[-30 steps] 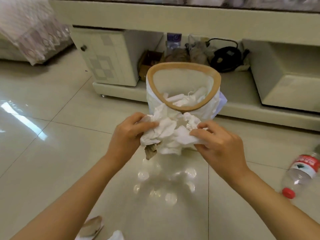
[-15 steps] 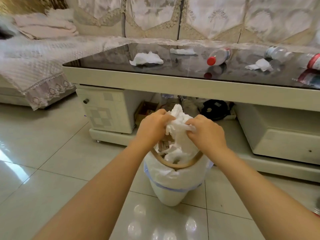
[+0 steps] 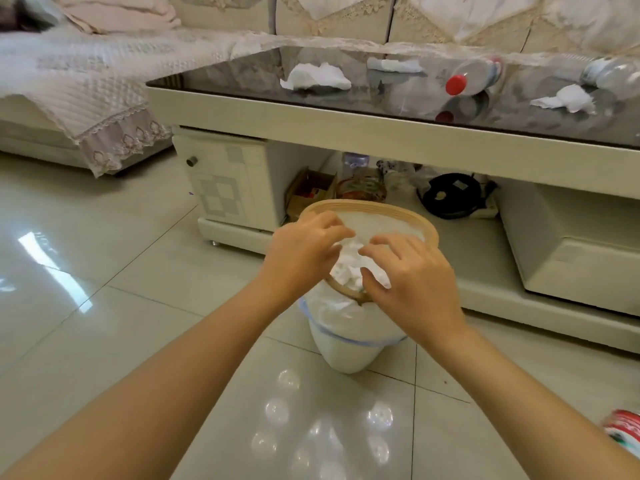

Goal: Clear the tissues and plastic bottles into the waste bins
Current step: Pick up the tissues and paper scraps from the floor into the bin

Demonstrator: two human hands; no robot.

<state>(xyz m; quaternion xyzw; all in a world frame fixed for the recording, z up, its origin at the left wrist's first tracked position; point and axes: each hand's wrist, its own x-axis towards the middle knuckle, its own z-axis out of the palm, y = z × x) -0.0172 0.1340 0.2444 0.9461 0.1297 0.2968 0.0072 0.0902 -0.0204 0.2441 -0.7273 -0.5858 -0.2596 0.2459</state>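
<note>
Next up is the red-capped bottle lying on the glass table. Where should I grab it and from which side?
Take the red-capped bottle around its clear body, just behind the cap, coming from above. It lies on its side on the glass table with the cap toward you, so the round body is open from the top and would likely roll if pushed sideways. The crumpled tissue lies to its right, apart from it.

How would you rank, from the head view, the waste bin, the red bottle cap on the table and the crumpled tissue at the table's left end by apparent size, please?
1. waste bin, clearly largest, though nearest the camera.
2. crumpled tissue.
3. red bottle cap, smallest.
</note>
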